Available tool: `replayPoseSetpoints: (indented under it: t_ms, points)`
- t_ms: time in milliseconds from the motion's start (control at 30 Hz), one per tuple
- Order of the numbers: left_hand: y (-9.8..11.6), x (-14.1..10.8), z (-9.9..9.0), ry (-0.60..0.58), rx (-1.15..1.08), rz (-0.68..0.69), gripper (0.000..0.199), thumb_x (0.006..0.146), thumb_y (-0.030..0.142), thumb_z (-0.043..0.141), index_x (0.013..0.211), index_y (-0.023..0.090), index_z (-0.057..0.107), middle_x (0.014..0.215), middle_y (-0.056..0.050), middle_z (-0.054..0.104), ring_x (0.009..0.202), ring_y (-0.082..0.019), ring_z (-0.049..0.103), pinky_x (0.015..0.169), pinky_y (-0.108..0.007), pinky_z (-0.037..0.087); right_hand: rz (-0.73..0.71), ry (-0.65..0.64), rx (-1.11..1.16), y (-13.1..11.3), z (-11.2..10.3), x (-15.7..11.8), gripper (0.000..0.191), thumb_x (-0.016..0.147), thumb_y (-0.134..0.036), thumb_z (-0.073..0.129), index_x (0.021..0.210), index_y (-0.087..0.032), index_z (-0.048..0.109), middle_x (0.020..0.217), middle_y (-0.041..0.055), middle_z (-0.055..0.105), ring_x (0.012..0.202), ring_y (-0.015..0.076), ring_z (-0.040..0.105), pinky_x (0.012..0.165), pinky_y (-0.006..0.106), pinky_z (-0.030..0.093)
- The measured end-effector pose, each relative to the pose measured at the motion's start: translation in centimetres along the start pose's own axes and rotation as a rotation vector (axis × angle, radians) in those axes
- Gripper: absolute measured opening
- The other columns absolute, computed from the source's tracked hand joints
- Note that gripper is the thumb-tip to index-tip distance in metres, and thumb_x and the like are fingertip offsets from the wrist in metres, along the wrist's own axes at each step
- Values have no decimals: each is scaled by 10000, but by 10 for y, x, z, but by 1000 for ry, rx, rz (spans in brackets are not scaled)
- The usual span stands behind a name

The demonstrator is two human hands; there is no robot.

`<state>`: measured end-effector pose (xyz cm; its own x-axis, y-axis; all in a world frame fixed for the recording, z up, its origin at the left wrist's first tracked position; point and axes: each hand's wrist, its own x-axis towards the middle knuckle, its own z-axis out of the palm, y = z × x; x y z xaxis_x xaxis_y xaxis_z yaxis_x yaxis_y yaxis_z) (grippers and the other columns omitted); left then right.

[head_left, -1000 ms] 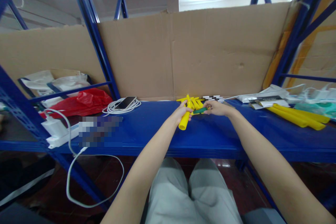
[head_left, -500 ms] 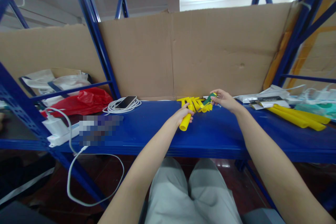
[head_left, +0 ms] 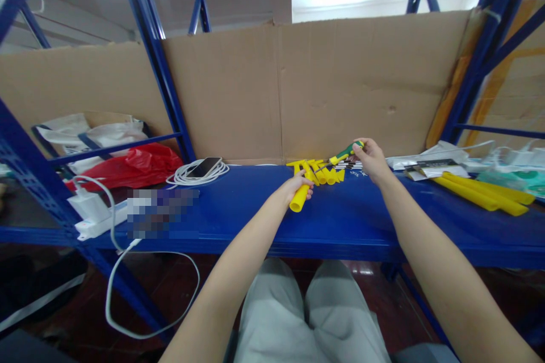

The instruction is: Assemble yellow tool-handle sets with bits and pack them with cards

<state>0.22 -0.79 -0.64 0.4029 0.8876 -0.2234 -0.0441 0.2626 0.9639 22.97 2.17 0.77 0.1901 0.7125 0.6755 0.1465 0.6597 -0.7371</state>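
My left hand (head_left: 300, 184) is wrapped round a yellow tube (head_left: 299, 199), whose open end points toward me. In my right hand (head_left: 368, 157) is a green and yellow screwdriver (head_left: 343, 153), gripped at the end of its handle. Its metal shaft slopes down to the left and reaches toward the tube near my left fingers. Whether the tip touches the tube, I cannot tell. Behind my left hand lie several short yellow tube pieces (head_left: 330, 176) on the blue shelf (head_left: 247, 204). Small metal bits (head_left: 356, 172) are scattered below my right hand.
Longer yellow tubes (head_left: 481, 193) lie at the right beside white packets (head_left: 440, 168). On the left are a phone (head_left: 205, 167) on a coiled white cable (head_left: 181, 174), a red plastic bag (head_left: 131, 164) and a power strip (head_left: 102, 221). A cardboard wall (head_left: 340, 85) stands behind.
My right hand has moved slightly up and right, drawing the screwdriver's handle back, so more of the screwdriver shows. My left hand still holds the tube in nearly the same place.
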Motion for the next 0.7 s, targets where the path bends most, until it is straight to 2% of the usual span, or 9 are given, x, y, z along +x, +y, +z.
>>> replayPoseSetpoints:
  t_ms: [200, 367, 700]
  points:
    - [1, 3, -2, -26, -26, -1, 742, 785, -17, 409, 1423, 287, 185, 635, 53, 436, 383, -60, 404, 380, -135, 318, 9, 48, 11, 4, 5, 0, 254, 760, -352, 664, 903, -234, 491, 715, -37, 573, 560, 114, 597, 533, 250, 508]
    - [-4, 12, -5, -32, -38, -15, 763, 774, 38, 512, 1409, 318, 194, 632, 67, 422, 417, -66, 431, 416, -152, 364, 8, 44, 16, 5, 8, -1, 286, 741, -374, 682, 891, -236, 483, 712, -45, 564, 546, 107, 591, 522, 245, 508]
    - [-1, 4, -1, -16, -5, 7, 779, 762, -7, 429, 1426, 307, 170, 644, 51, 442, 394, -62, 402, 395, -148, 329, 4, 40, 25, 7, 8, -1, 295, 745, -396, 680, 908, -240, 488, 726, -48, 576, 559, 103, 603, 528, 241, 512]
